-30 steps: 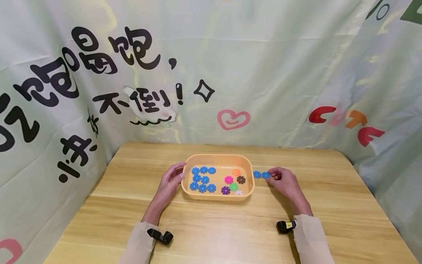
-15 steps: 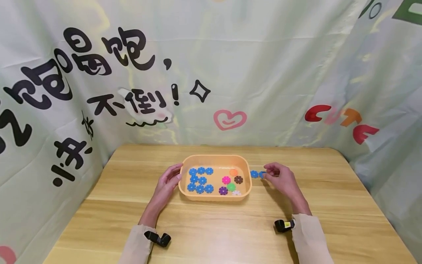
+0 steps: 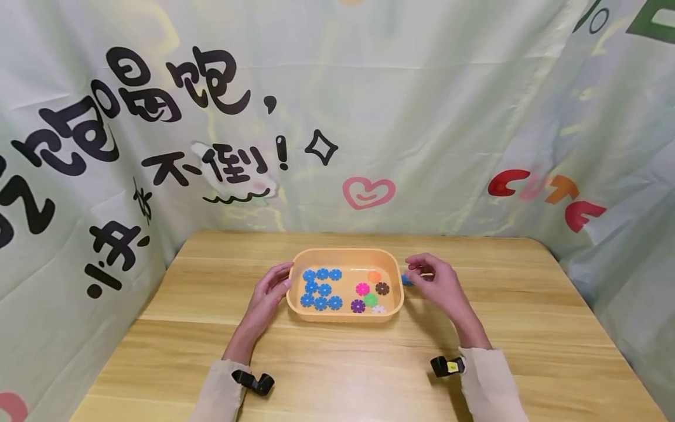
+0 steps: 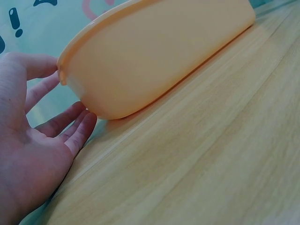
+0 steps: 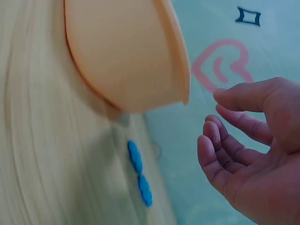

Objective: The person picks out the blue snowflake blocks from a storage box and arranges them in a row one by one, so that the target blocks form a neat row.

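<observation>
A light orange plastic tray with round corners (image 3: pixel 345 317) sits flat on the pale wood-look table (image 3: pixel 337 369), between the two hands. Its open top faces up. Its long way runs sideways, from the fingers of the left hand (image 3: pixel 270 293) toward the fingers of the right hand (image 3: pixel 435 283). The left fingers are a bit apart and touch the tray's end, with the thumb up by the rim. The right fingers are loosely bent and hold nothing.

Near the right fingers, two blue flower-shaped plastic discs in a line (image 5: pixel 139 172) lie on the table. One end of this little line points at the tray, the other away from it. From the head, the right hand hides most of it.

In the tray, on the left fingers' side, more blue flower discs (image 3: pixel 312 288) make an E. Its back is toward the left fingers, and its arms point toward the right fingers. Closer to the right fingers are an orange disc (image 3: pixel 374 276), a pink disc (image 3: pixel 362 289), a brown disc (image 3: pixel 382 288), a green disc (image 3: pixel 371 300), a purple disc (image 3: pixel 358 306) and a white disc (image 3: pixel 378 309).
</observation>
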